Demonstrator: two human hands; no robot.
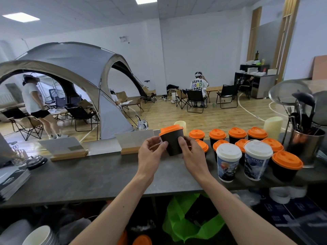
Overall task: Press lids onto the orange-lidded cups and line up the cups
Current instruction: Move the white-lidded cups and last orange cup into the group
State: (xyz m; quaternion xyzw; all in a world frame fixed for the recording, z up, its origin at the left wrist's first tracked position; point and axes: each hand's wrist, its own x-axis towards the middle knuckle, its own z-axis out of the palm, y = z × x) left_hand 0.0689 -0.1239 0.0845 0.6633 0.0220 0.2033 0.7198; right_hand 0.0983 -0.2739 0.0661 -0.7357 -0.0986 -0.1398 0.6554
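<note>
Both hands are closed around one dark cup [174, 144]: left hand [150, 156] on its left side, right hand [192, 154] on its right side and lower wall. Right-hand fingertips [181, 140] are pressed against the front of the wall. The cup is held up off the dark counter [99, 175], in front of the wooden card stands [134, 145].

The cup's orange lid [171, 129] is on, but it looks cocked: left edge lower, right edge higher. Whether the lid is fully snapped cannot be told.

Orientation: the cup's long axis is tilted, with the top leaning left and away and the base toward the person. The lid faces up and left.

Step judged in hand: lid seating on this cup, or carrying it to the line. About halfway at best.

The next move probably calls for the cup to be righted and set flat on the counter, then the rim pressed down evenly all round. After that it should be slid in beside the capped cups [237, 137] grouped to the right, which stand in two loose rows rather than one clean line.

Two taller white-lidded printed cups [244, 161] stand in front of that group, just beside the nearest orange-lidded one [286, 165]. A metal utensil holder [306, 144] stands at far right.
</note>
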